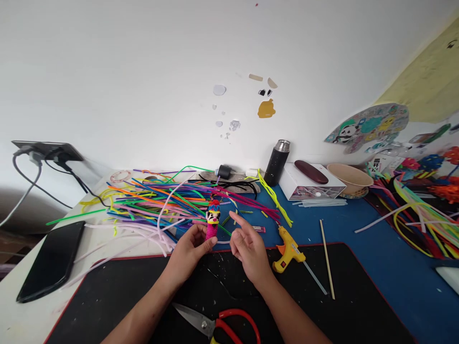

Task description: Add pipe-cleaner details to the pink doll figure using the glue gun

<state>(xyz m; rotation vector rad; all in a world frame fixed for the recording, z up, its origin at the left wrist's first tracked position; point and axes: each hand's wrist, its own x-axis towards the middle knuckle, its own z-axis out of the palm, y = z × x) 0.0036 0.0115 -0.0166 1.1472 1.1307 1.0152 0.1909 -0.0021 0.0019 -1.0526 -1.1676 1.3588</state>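
My left hand (193, 244) is closed around the lower part of a small pipe-cleaner doll (212, 220), held upright above the mat's far edge. The doll has a magenta body, a black-and-white face with a yellow band, and a blue and red top. Just right of it, my right hand (250, 246) points with the index finger stretched out and the other fingers curled. Nothing shows in that hand, and it stays apart from the doll. Red-handled scissors (215, 325) lie open on the black mat (143, 286) below my hands.
A yellow glue gun (289, 251) and a wooden stick (327, 260) lie to the right. Many coloured pipe cleaners (143, 200) spread behind my left hand. Farther back stand a black thermos (277, 162), a white box (304, 184) and a beige bowl (349, 177). A black tablet-like slab (52, 263) lies left.
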